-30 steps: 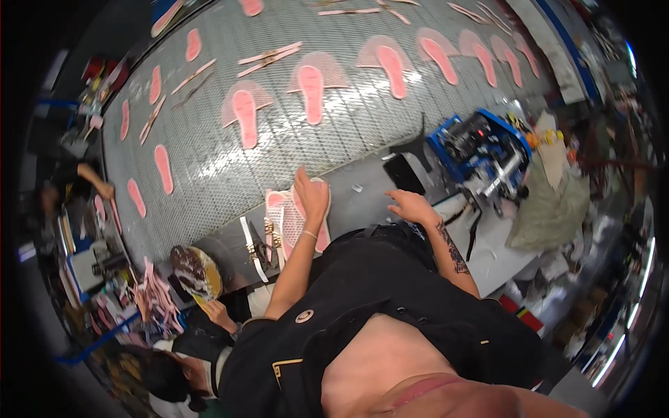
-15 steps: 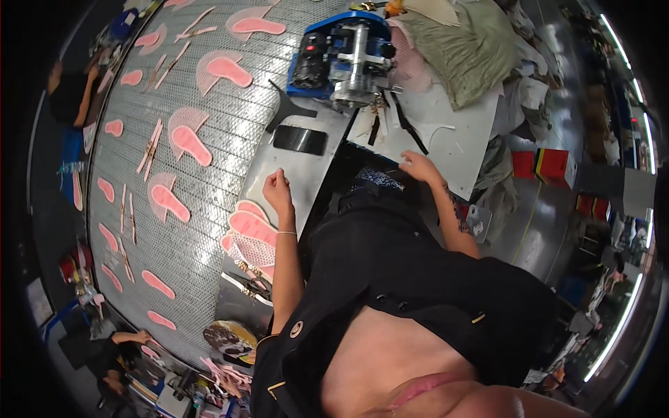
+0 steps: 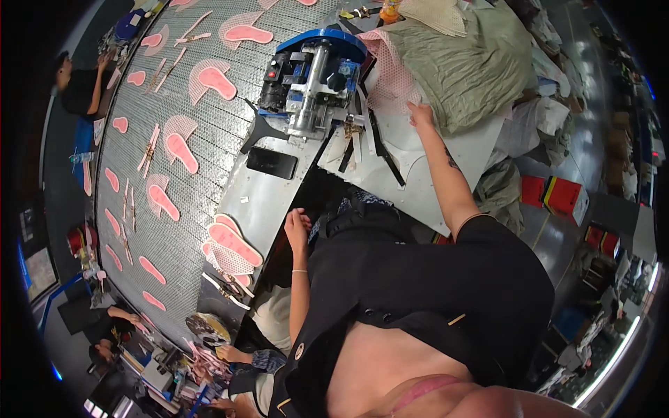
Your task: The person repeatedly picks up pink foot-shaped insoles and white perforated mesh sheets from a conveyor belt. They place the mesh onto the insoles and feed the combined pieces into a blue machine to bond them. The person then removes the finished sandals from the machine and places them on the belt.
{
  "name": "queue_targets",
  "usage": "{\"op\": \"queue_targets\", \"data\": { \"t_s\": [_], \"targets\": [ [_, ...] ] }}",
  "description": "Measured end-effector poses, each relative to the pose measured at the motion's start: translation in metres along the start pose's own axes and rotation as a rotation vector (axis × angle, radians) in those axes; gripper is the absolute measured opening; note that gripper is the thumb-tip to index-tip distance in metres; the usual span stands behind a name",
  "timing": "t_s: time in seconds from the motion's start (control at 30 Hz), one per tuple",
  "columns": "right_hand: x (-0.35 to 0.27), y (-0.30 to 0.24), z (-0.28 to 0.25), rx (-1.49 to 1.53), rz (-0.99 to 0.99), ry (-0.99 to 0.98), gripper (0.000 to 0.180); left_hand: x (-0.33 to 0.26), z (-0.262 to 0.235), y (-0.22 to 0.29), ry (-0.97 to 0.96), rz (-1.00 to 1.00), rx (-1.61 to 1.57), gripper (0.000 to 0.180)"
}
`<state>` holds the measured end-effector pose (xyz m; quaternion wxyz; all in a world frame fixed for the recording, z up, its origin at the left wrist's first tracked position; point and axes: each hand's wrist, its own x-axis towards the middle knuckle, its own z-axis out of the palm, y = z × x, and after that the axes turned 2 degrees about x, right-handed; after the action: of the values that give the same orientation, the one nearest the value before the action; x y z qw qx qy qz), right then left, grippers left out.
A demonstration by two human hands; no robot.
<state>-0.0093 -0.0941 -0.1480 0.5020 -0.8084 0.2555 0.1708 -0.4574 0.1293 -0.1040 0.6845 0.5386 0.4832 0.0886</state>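
The right hand (image 3: 420, 115) has moved to the pink mesh (image 3: 390, 78), left hand (image 3: 297, 222) beside table (image 3: 265, 200) (whether fingers close, I cannot tell).

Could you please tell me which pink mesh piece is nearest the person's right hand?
The pink mesh sheet between the blue machine and green cloth: the right hand is at its lower edge, while the others lie farther away.
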Motion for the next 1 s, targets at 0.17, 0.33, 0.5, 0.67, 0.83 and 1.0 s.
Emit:
{"op": "queue_targets", "data": {
  "t_s": [0.17,0.33,0.5,0.67,0.83,1.0],
  "targets": [
    [0.014,-0.018,0.012,-0.198,-0.298,0.085,0.022,-0.023,0.017,-0.013,0.026,-0.077,-0.009,0.024],
    [-0.100,-0.067,-0.048,-0.015,-0.979,0.024,0.018,-0.015,0.037,0.008,-0.194,0.002,-0.014,0.022],
    [-0.237,-0.086,-0.102,0.168,-0.993,-0.638,0.012,-0.011,0.086,0.091,-0.515,0.149,-0.010,0.036],
    [-0.285,-0.082,-0.096,-0.002,-1.081,-1.138,0.011,-0.005,0.119,0.126,-0.745,0.101,-0.467,0.045],
    [-0.284,-0.054,-0.087,0.097,-0.763,-1.028,0.020,-0.008,0.108,0.146,-0.487,0.147,-0.398,0.028],
    [-0.282,-0.025,-0.065,0.171,-0.504,-0.995,0.028,0.011,0.104,0.138,-0.459,0.371,-0.153,0.019]
  ]
}}
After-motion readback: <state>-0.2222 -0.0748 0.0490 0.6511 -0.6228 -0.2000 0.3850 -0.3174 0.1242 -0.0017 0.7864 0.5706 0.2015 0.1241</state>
